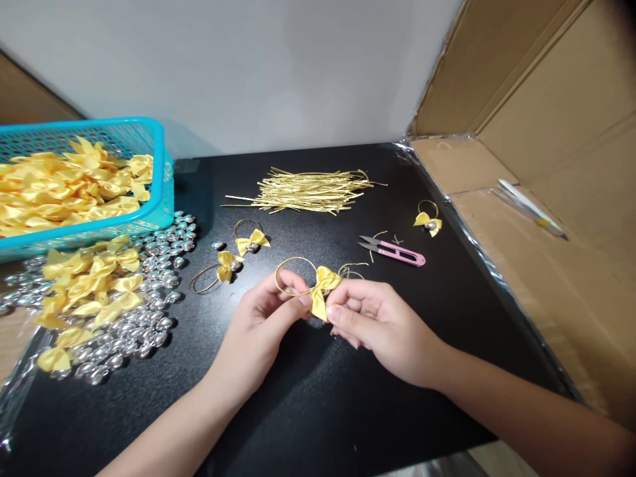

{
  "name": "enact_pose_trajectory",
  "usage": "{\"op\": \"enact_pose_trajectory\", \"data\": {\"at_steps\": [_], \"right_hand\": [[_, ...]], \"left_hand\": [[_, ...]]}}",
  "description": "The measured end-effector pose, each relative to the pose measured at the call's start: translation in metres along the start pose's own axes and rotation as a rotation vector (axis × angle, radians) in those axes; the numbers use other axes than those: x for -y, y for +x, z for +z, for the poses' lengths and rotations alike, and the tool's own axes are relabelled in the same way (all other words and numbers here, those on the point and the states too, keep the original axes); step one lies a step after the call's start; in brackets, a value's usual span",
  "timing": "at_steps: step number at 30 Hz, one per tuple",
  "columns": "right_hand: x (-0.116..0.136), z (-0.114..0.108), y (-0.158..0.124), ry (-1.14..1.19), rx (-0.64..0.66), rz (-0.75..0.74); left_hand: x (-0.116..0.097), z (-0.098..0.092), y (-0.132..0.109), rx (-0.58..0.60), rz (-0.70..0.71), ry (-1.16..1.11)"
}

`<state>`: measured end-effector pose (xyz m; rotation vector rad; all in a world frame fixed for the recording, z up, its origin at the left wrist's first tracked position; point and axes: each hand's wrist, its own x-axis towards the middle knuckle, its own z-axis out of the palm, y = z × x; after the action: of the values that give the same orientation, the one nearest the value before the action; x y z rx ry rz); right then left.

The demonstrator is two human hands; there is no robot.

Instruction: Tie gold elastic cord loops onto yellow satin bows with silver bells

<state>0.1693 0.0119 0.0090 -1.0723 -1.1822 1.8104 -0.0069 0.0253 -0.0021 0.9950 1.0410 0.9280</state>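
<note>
Above the black table, both my hands pinch one yellow ribbon bow [324,281] that has a gold cord loop [284,289] on its left side. My left hand [271,311] grips it where the loop meets the bow, thumb in front. On the other side, the fingertips of my right hand [380,318] close on the bow's right edge and lower tail. Whether a silver bell sits behind this bow is hidden. Pink thread snips [397,252] lie beyond my right hand, among short gold cord scraps [354,268].
Bows with bells and loops lie at left, such as one bow [252,242], and another bow [428,223] at right. Gold cords [313,191] are piled at the back. A blue basket [166,172] of bows stands left, near silver bells [163,295] and loose bows [89,291]. Cardboard [561,132] borders the right.
</note>
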Motion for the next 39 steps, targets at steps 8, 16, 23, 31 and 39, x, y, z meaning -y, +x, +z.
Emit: {"op": "enact_pose_trajectory", "data": {"at_steps": [8,16,23,31,39], "right_hand": [[0.013,-0.004,-0.004,-0.099,-0.034,0.039],[0.010,-0.002,-0.005,-0.157,-0.054,0.026],[0.008,-0.002,-0.003,-0.155,-0.087,0.034],[0.007,-0.003,-0.002,-0.164,-0.117,0.084],[0.005,-0.005,0.002,0.027,-0.061,0.109]], "left_hand": [[-0.003,0.003,0.001,-0.068,0.080,0.152],[-0.010,0.006,-0.005,-0.075,0.289,0.476],[-0.004,0.002,-0.007,-0.071,0.363,0.562],[-0.005,0.003,-0.006,-0.079,0.388,0.611],[-0.001,-0.002,-0.007,-0.026,0.456,0.655]]}}
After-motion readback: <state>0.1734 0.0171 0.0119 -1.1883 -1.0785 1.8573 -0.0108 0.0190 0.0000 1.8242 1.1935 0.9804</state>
